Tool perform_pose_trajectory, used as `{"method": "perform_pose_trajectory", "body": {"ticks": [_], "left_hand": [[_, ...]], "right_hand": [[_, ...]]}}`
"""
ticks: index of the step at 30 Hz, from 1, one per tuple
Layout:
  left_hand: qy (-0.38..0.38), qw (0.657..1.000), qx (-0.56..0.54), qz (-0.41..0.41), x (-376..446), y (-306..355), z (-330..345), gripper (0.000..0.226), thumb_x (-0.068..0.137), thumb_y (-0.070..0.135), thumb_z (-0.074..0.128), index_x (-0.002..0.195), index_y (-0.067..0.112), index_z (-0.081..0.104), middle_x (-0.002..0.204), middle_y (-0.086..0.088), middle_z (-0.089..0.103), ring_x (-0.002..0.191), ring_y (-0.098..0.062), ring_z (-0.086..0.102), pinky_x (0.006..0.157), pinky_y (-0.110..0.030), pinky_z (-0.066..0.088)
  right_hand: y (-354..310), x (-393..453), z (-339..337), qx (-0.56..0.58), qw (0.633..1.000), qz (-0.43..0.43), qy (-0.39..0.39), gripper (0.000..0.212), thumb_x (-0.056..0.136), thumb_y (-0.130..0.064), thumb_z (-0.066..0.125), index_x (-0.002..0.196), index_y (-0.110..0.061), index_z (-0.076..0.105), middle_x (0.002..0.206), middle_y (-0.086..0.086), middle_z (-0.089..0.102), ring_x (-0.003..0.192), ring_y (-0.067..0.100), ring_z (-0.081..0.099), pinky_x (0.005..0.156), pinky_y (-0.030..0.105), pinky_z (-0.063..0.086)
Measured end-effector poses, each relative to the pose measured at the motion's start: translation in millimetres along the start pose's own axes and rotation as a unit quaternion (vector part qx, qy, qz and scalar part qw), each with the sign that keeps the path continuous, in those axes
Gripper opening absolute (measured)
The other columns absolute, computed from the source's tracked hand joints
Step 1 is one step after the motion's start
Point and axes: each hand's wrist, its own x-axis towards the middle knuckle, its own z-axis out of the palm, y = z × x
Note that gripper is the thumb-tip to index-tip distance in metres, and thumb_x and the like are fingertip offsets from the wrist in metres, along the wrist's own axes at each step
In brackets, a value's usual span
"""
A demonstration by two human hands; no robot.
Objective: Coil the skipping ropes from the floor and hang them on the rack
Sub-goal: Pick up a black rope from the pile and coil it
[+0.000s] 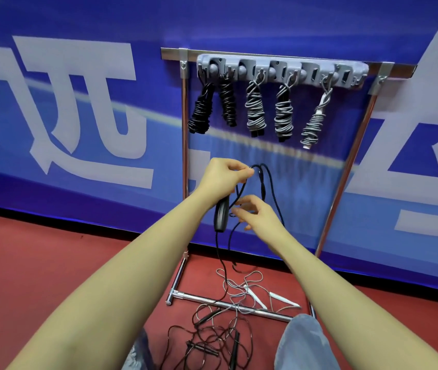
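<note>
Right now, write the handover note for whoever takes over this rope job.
Left hand: pinches the dark rope at its top loop, with a black handle hanging under the palm.
Right hand: fingers loosely curled at the rope strands; whether they grip, I cannot tell.
Done: five coiled ropes hang on the rack, two black on the left, three grey on the right.
Left: finish coiling and hang this rope, then the white-handled grey rope and the dark tangle on the floor.
</note>
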Motion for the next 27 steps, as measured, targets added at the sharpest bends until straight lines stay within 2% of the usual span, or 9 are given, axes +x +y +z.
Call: {"method": "perform_pose_trajectory", "body": {"ticks": [4,6,10,14,15,18,22,24,27], "left_hand": [[0.016,0.998,-0.058,-0.013,1,0,-3,0.011,0.086,0.024,0.069,0.078,0.017,0.069,0.068,0.003,0.063,0.045,-0.015,0.037,0.041,-0.018,0.034],[0.015,0.996,-0.088,-0.023,1,0,-4,0.011,0.086,0.023,0.068,0.082,0.013,0.07,0.07,0.001,0.063,0.04,-0.011,0.038,0.04,-0.017,0.035],[-0.004,0.995,-0.099,-0.018,0,1,-7,0.011,0.088,0.024,0.067,0.086,0.013,0.07,0.072,0.002,0.064,0.038,-0.009,0.04,0.042,-0.018,0.037],[0.015,0.997,-0.073,0.011,3,0,-10,0.011,0.088,0.021,0.066,0.087,0.011,0.069,0.072,0.004,0.062,0.038,-0.009,0.04,0.042,-0.017,0.036],[0.022,0.997,-0.068,0.014,4,-2,-10,0.012,0.09,0.022,0.064,0.089,0.011,0.07,0.072,0.004,0.06,0.04,-0.01,0.04,0.041,-0.016,0.036],[0.033,0.999,-0.042,0.001,4,-11,-12,0.025,0.097,0.025,0.05,0.101,0.01,0.07,0.07,-0.002,0.048,0.048,-0.014,0.039,0.041,-0.013,0.036],[-0.059,0.996,0.029,-0.054,-10,-37,-6,0.03,0.092,0.008,0.043,0.113,0.012,0.065,0.062,0.003,0.045,0.056,-0.011,0.042,0.05,-0.015,0.038],[-0.103,0.99,0.088,-0.045,-19,-54,1,0.027,0.09,0.009,0.051,0.112,0.013,0.066,0.061,0.001,0.045,0.055,-0.011,0.041,0.055,-0.019,0.038],[-0.099,0.988,0.118,-0.033,-21,-66,6,0.02,0.091,0.025,0.059,0.095,0.01,0.071,0.06,0.003,0.049,0.048,-0.009,0.041,0.053,-0.02,0.037]], "right_hand": [[-5,2,4,-0.017,1.0,0.006,-0.017,0.012,0.09,-0.029,0.063,0.093,-0.019,0.058,0.104,0.002,0.063,0.092,0.017,0.06,0.072,0.027,0.049],[-3,2,8,-0.015,1.0,0.015,0.0,0.022,0.088,-0.027,0.066,0.097,-0.014,0.05,0.107,0.005,0.058,0.092,0.021,0.057,0.074,0.03,0.048],[-6,5,14,0.012,0.997,0.015,0.079,0.042,0.088,-0.023,0.066,0.111,-0.019,0.032,0.104,0.004,0.048,0.077,0.015,0.048,0.06,0.018,0.039],[-8,10,12,-0.062,0.998,-0.011,0.031,0.008,0.097,-0.024,0.052,0.098,-0.016,0.055,0.096,0.002,0.057,0.072,0.009,0.048,0.064,0.021,0.037],[-8,11,12,-0.061,0.997,-0.019,0.035,0.012,0.097,-0.022,0.05,0.091,-0.015,0.058,0.092,0.001,0.06,0.073,0.009,0.05,0.068,0.023,0.039],[-16,13,7,0.084,0.992,0.005,0.089,0.017,0.096,-0.014,0.049,0.081,-0.015,0.058,0.081,0.002,0.064,0.071,0.013,0.061,0.075,0.032,0.05],[-28,16,-7,0.235,0.963,0.019,0.129,0.015,0.097,-0.014,0.051,0.086,-0.012,0.061,0.088,0.012,0.068,0.079,0.024,0.07,0.072,0.037,0.06],[-33,18,-10,0.263,0.955,0.007,0.139,0.016,0.098,-0.015,0.049,0.088,-0.011,0.061,0.088,0.012,0.069,0.079,0.026,0.07,0.07,0.036,0.06],[-38,20,-15,0.313,0.935,-0.01,0.167,0.016,0.1,-0.016,0.048,0.092,-0.01,0.061,0.086,0.011,0.069,0.077,0.026,0.07,0.066,0.033,0.058]]}}
